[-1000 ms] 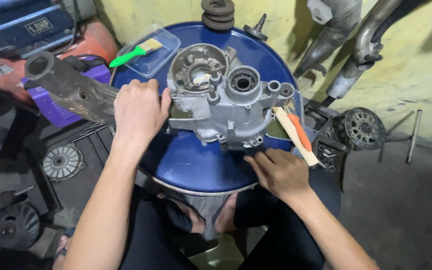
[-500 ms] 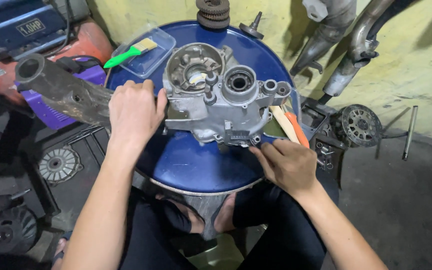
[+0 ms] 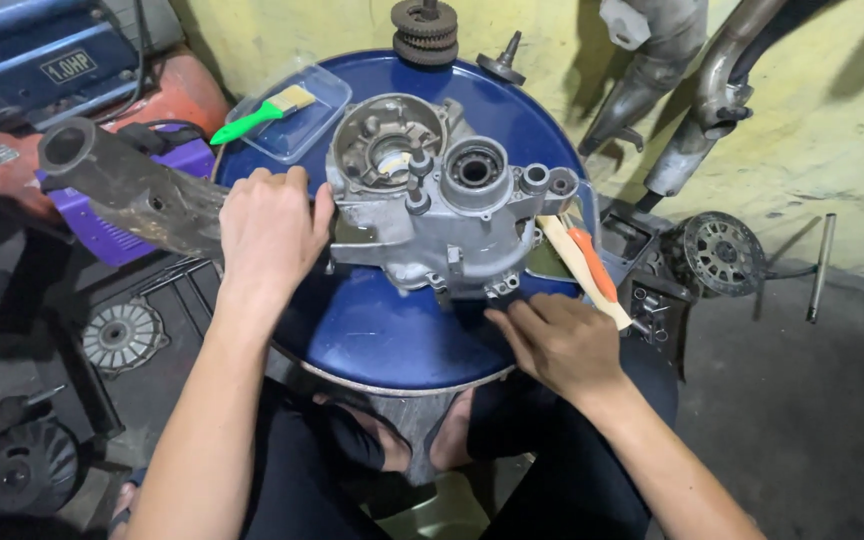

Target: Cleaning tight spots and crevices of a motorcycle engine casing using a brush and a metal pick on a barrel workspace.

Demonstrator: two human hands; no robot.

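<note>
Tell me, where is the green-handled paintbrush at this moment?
In the head view, the green-handled paintbrush lies in a clear plastic tray at the far left of the blue drum top, beyond the left hand.

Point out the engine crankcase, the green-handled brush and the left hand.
engine crankcase (image 3: 439,205), head view, middle of the grey casting.
green-handled brush (image 3: 252,122), head view, on the green handle.
left hand (image 3: 267,228), head view, back of the hand.

We find open blue drum top before the engine crankcase; a hammer handle blocks the right, a swingarm the left.
</note>
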